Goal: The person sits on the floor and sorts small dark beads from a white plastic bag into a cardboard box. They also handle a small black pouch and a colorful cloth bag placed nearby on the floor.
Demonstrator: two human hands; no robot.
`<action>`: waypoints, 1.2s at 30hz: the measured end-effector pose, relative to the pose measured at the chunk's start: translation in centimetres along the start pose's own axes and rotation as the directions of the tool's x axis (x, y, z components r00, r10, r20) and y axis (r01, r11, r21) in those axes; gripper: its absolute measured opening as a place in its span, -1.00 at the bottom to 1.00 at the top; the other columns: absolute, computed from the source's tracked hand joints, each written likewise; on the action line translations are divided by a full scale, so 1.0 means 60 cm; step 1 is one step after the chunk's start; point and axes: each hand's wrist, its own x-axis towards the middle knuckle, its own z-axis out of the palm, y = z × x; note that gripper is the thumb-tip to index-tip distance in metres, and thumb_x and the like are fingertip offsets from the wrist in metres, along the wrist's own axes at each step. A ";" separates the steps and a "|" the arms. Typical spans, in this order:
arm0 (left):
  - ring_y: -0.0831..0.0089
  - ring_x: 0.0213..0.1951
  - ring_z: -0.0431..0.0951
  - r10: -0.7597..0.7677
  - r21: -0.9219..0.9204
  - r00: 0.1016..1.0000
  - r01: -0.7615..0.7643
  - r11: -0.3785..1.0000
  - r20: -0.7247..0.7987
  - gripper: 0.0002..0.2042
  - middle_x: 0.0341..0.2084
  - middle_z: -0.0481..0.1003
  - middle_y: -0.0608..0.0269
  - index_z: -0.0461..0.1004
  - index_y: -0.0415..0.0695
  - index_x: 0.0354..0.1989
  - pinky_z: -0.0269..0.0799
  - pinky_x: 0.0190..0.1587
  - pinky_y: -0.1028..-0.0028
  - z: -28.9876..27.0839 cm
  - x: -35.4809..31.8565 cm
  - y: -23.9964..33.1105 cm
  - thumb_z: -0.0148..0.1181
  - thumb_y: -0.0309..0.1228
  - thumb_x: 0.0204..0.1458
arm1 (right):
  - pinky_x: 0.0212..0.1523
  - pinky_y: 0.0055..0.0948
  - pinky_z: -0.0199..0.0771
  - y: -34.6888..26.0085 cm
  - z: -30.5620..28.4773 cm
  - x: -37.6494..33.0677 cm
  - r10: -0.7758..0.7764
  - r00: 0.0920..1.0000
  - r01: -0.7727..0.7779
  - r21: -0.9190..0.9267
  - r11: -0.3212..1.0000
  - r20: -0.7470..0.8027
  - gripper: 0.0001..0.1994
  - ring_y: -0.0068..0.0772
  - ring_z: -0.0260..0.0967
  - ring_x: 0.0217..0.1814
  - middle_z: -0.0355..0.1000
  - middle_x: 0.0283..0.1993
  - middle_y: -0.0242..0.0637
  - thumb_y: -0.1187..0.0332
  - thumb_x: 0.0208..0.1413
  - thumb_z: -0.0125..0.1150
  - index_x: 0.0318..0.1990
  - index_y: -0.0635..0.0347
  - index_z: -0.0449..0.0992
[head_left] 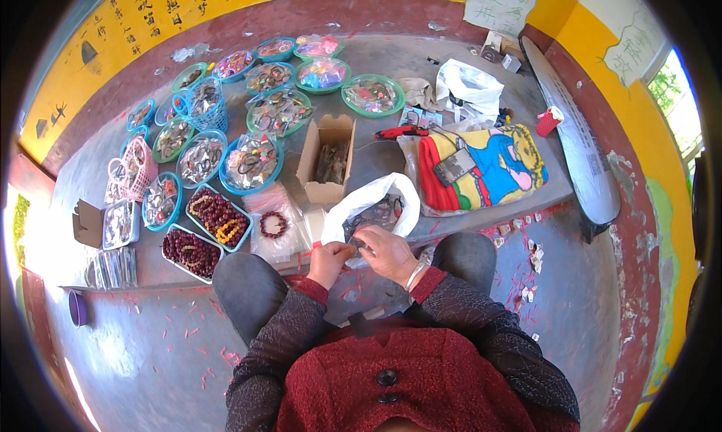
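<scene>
From my remote seat I see both hands close together at the near edge of the grey platform (412, 50), just above a white bag (407, 199). The right hand (389, 255) pinches a small dark piece (356, 243), too small to identify; whether the left hand (331, 262), touching close by, grips it too, I cannot tell. A bead bracelet (274, 224) lies left along that edge; a folded blanket (489, 161) lies toward the near right corner.
</scene>
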 end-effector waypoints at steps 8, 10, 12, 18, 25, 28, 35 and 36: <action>0.59 -0.51 0.50 0.122 0.110 0.992 -0.125 0.986 0.035 -0.85 -0.49 0.52 0.25 0.51 -0.27 -0.29 0.51 -0.51 0.58 0.008 -0.001 -0.015 0.08 -0.49 0.01 | -0.33 -0.29 0.38 0.029 0.007 -0.009 0.076 0.981 -0.086 0.045 0.995 0.181 -0.89 -0.09 0.37 -0.26 0.41 -0.32 -0.16 0.43 -0.11 0.07 -0.39 0.24 0.42; 0.63 -0.56 0.47 0.147 0.111 0.989 -0.149 0.983 0.027 -0.86 -0.53 0.51 0.31 0.52 -0.27 -0.32 0.47 -0.54 0.60 0.010 -0.003 -0.013 0.10 -0.48 0.01 | -0.34 -0.28 0.37 0.032 0.011 -0.010 0.050 0.981 -0.060 0.046 0.997 0.190 -0.90 -0.08 0.37 -0.27 0.41 -0.34 -0.16 0.41 -0.09 0.07 -0.42 0.23 0.42; 0.64 -0.56 0.45 0.163 0.100 0.986 -0.167 0.981 0.045 -0.86 -0.53 0.50 0.34 0.51 -0.26 -0.31 0.46 -0.55 0.61 0.013 -0.009 -0.006 0.10 -0.47 0.02 | -0.35 -0.26 0.36 0.039 0.015 -0.014 0.066 0.980 -0.079 0.059 0.995 0.185 -0.91 -0.07 0.37 -0.29 0.41 -0.36 -0.16 0.41 -0.09 0.06 -0.42 0.22 0.41; 0.59 -0.38 0.47 0.087 -0.069 0.979 -0.075 0.995 0.185 -0.80 -0.34 0.48 0.31 0.43 -0.24 -0.15 0.50 -0.46 0.57 0.011 -0.005 -0.012 0.04 -0.48 0.05 | -0.40 -0.16 0.36 0.033 0.014 -0.008 0.140 0.980 -0.150 0.067 0.986 0.140 -0.89 -0.02 0.38 -0.38 0.40 -0.47 -0.11 0.34 -0.04 0.02 -0.43 0.16 0.41; 0.52 -0.33 0.49 0.061 -0.009 0.969 -0.061 0.998 0.239 -0.78 -0.31 0.48 0.20 0.41 -0.30 -0.14 0.51 -0.34 0.52 0.011 0.008 -0.043 0.03 -0.51 0.03 | -0.41 -0.15 0.37 0.040 0.024 -0.015 0.168 0.952 -0.190 0.064 0.980 0.255 -0.86 -0.02 0.38 -0.42 0.41 -0.51 -0.14 0.29 -0.08 0.05 -0.46 0.14 0.43; 0.50 -0.34 0.50 0.096 0.021 0.966 -0.105 0.994 0.241 -0.76 -0.33 0.50 0.17 0.41 -0.30 -0.14 0.48 -0.30 0.52 0.008 0.015 -0.060 0.06 -0.50 0.01 | -0.41 -0.17 0.37 0.054 0.032 -0.019 0.096 0.950 -0.127 0.086 0.988 0.297 -0.85 -0.02 0.38 -0.44 0.41 -0.54 -0.14 0.29 -0.12 0.06 -0.54 0.16 0.46; 0.50 -0.34 0.49 0.156 0.093 0.958 -0.183 0.979 0.241 -0.71 -0.39 0.51 0.20 0.42 -0.23 -0.14 0.39 -0.27 0.51 0.008 0.021 -0.081 0.14 -0.47 -0.08 | -0.42 -0.19 0.37 0.051 0.027 -0.015 0.124 0.929 -0.189 0.157 0.969 0.349 -0.83 -0.01 0.37 -0.44 0.39 -0.54 -0.09 0.29 -0.12 0.05 -0.55 0.18 0.48; 0.51 -0.32 0.49 0.126 0.126 0.955 -0.165 0.978 0.268 -0.71 -0.36 0.50 0.21 0.41 -0.25 -0.13 0.40 -0.25 0.52 0.008 0.021 -0.075 0.12 -0.53 -0.09 | -0.42 -0.20 0.36 0.035 0.014 -0.008 0.170 0.903 -0.251 0.163 0.954 0.395 -0.83 -0.01 0.37 -0.44 0.39 -0.54 -0.09 0.29 -0.11 0.05 -0.54 0.18 0.48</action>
